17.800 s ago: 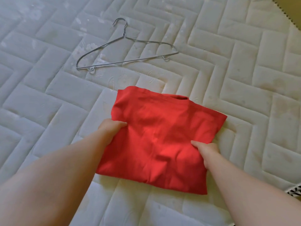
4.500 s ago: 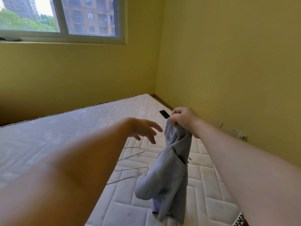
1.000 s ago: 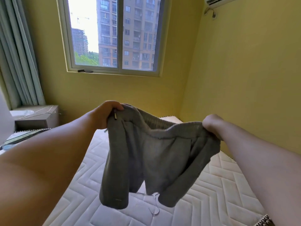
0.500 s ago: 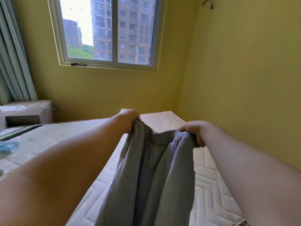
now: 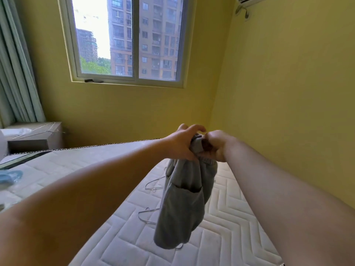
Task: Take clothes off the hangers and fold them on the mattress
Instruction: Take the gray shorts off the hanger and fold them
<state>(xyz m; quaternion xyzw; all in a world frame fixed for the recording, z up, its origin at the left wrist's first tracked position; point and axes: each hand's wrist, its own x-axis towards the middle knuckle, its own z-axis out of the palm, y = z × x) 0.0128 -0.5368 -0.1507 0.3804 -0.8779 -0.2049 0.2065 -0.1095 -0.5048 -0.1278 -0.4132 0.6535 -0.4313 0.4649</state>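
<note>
Above the white quilted mattress [image 5: 221, 223], grey shorts [image 5: 184, 200] are hanging folded, partly hiding 2 wire hangers [image 5: 148, 215] lying beneath, while the left hand [image 5: 181, 145] and right hand [image 5: 216, 144] are touching, both gripping the bunched waistband at centre.

Grey shorts [image 5: 184, 204], white chevron-quilted mattress [image 5: 226, 227], yellow walls [image 5: 288, 93], silver hangers [image 5: 153, 186].

— What are the hands doing?
— The left hand [image 5: 180, 144] and right hand [image 5: 216, 144] meet, both gripping the waistband of grey shorts [image 5: 184, 200] that hang above the mattress [image 5: 221, 227].
— Anything under them?
— Wire hangers [image 5: 153, 186] lie on the mattress, partly hidden behind the shorts.
</note>
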